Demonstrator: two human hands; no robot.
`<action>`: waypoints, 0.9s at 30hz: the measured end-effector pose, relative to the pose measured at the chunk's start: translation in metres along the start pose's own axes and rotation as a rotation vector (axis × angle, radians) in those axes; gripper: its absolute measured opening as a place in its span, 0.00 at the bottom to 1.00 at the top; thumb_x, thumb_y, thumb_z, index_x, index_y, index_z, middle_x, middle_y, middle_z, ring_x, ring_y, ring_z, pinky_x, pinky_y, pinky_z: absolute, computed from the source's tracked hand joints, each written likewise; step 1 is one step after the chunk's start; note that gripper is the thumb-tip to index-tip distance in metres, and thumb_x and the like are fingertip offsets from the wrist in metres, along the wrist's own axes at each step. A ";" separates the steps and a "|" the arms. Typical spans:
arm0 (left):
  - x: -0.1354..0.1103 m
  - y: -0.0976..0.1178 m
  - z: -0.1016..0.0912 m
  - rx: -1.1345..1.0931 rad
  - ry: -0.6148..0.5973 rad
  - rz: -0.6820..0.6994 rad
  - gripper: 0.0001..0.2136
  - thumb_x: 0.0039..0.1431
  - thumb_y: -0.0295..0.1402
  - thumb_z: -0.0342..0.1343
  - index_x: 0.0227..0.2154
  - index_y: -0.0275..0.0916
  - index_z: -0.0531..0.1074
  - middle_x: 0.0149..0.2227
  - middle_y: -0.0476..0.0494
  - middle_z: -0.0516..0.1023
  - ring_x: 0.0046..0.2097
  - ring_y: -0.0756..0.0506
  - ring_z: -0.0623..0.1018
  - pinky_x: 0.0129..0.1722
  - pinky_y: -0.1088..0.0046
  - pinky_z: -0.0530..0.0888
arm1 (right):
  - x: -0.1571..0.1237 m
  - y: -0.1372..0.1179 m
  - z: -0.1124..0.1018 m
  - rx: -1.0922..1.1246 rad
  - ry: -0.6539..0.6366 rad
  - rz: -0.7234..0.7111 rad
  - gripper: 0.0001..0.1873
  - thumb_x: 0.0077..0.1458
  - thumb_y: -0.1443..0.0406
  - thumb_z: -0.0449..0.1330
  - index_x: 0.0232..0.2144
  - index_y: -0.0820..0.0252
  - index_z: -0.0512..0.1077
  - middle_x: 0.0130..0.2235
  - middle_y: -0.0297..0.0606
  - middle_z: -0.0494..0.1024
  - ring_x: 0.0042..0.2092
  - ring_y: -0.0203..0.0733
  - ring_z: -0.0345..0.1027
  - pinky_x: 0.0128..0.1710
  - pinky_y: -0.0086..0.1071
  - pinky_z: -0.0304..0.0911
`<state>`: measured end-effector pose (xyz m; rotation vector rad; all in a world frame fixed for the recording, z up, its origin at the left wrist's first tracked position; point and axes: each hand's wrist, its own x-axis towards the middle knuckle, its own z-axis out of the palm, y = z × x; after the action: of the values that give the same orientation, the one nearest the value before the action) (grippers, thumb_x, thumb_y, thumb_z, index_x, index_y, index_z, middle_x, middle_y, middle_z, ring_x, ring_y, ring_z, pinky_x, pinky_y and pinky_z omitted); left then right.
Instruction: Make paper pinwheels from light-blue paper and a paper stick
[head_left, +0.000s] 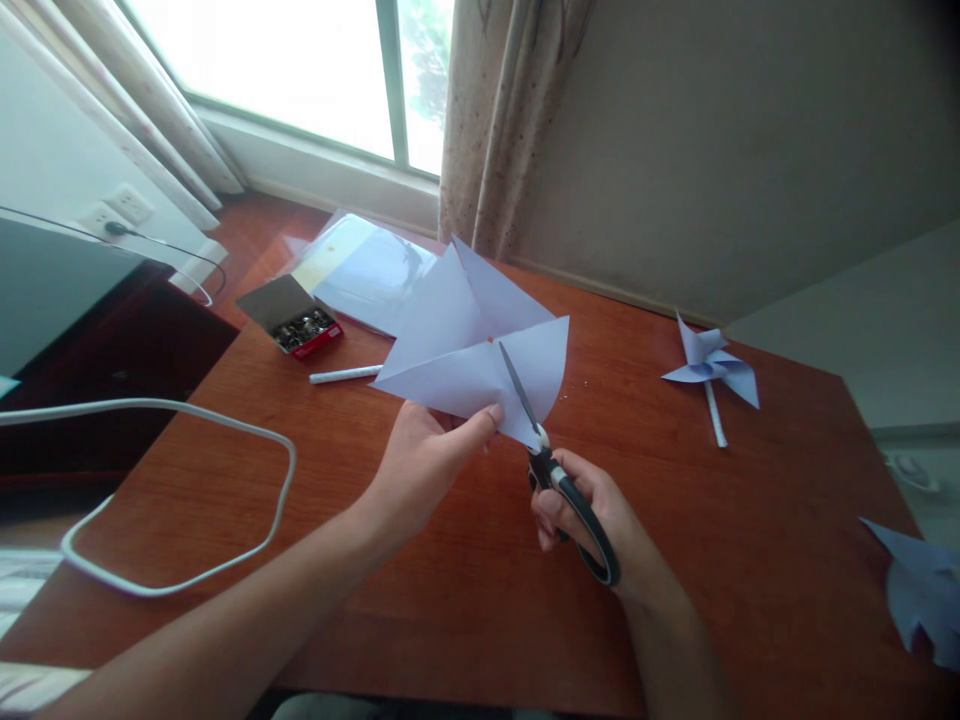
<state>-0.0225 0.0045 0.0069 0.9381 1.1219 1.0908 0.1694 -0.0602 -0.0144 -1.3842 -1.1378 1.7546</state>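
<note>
My left hand [424,460] pinches the near edge of a pale blue paper sheet [469,340], cut into triangular flaps and held up above the wooden table [750,560]. My right hand [592,510] grips black-handled scissors [555,470]. Their blades reach up into a slit in the paper, towards its middle. Both hands hover over the table's centre.
A finished paper pinwheel [711,372] on a white stick lies at the right. An open box of pins [304,322], a white stick [345,375] and a plastic sleeve of paper [367,265] lie at the back left. A white cable [180,480] loops at left. More blue paper [926,595] sits at the right edge.
</note>
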 end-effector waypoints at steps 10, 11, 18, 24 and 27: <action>0.000 -0.001 0.000 -0.005 0.003 0.015 0.11 0.54 0.32 0.66 0.19 0.36 0.74 0.24 0.50 0.76 0.29 0.49 0.72 0.30 0.75 0.68 | 0.000 -0.003 0.000 -0.005 0.022 0.036 0.22 0.54 0.49 0.68 0.33 0.58 0.65 0.24 0.27 0.70 0.24 0.33 0.66 0.25 0.27 0.60; 0.000 -0.001 0.000 -0.005 0.006 0.012 0.11 0.54 0.32 0.66 0.20 0.36 0.74 0.23 0.50 0.76 0.28 0.49 0.72 0.30 0.75 0.68 | 0.000 -0.003 0.000 -0.005 0.024 0.038 0.22 0.54 0.50 0.68 0.33 0.58 0.65 0.24 0.27 0.70 0.24 0.33 0.66 0.25 0.27 0.59; 0.000 0.000 0.000 0.001 0.011 0.000 0.12 0.53 0.33 0.66 0.18 0.36 0.74 0.23 0.49 0.76 0.29 0.49 0.72 0.31 0.74 0.68 | 0.001 -0.003 0.001 -0.020 0.041 0.048 0.22 0.50 0.51 0.71 0.31 0.57 0.65 0.23 0.27 0.70 0.23 0.34 0.66 0.23 0.27 0.59; 0.000 -0.001 -0.001 0.001 0.011 0.004 0.12 0.54 0.33 0.66 0.19 0.36 0.73 0.23 0.50 0.76 0.29 0.49 0.71 0.31 0.75 0.68 | 0.001 -0.002 0.000 -0.008 0.051 0.047 0.22 0.50 0.52 0.71 0.31 0.57 0.65 0.22 0.26 0.69 0.22 0.33 0.66 0.23 0.27 0.59; 0.000 -0.002 0.000 0.000 0.001 0.005 0.12 0.54 0.33 0.66 0.19 0.36 0.73 0.24 0.50 0.76 0.29 0.49 0.72 0.31 0.75 0.68 | 0.000 -0.002 0.000 -0.008 0.048 0.053 0.21 0.51 0.53 0.71 0.31 0.58 0.65 0.23 0.26 0.69 0.22 0.33 0.66 0.23 0.26 0.59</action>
<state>-0.0225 0.0037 0.0050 0.9413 1.1206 1.0956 0.1696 -0.0595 -0.0121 -1.4658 -1.0929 1.7452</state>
